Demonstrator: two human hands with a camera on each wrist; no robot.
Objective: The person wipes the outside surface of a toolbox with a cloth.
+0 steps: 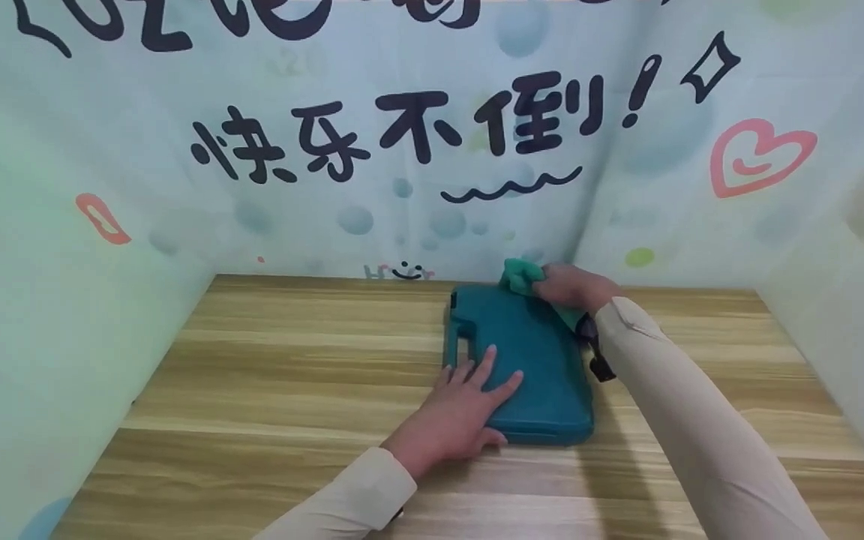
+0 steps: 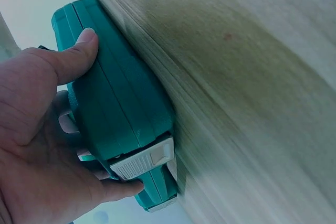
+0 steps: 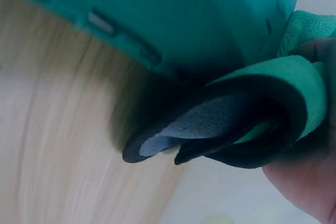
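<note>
A dark green plastic case [image 1: 529, 352] with a handle cutout lies flat on the wooden table. My left hand [image 1: 451, 416] holds its near left corner, fingers spread over the top. In the left wrist view the thumb [image 2: 79, 56] presses the case's side, and the little finger touches near a pale latch [image 2: 144, 162]. At the far right corner my right hand [image 1: 574, 285] grips a bunched green cloth [image 1: 522, 276] against the case. The right wrist view shows the cloth's dark border and greyish underside [image 3: 210, 119] folded over; most of the right fingers are hidden.
The wood-grain table [image 1: 282, 360] extends on both sides of the case. A pale printed backdrop [image 1: 372, 225] with dark writing stands behind it, with pale walls at left and right. Metal pins [image 3: 100, 22] show along the case's hinge side.
</note>
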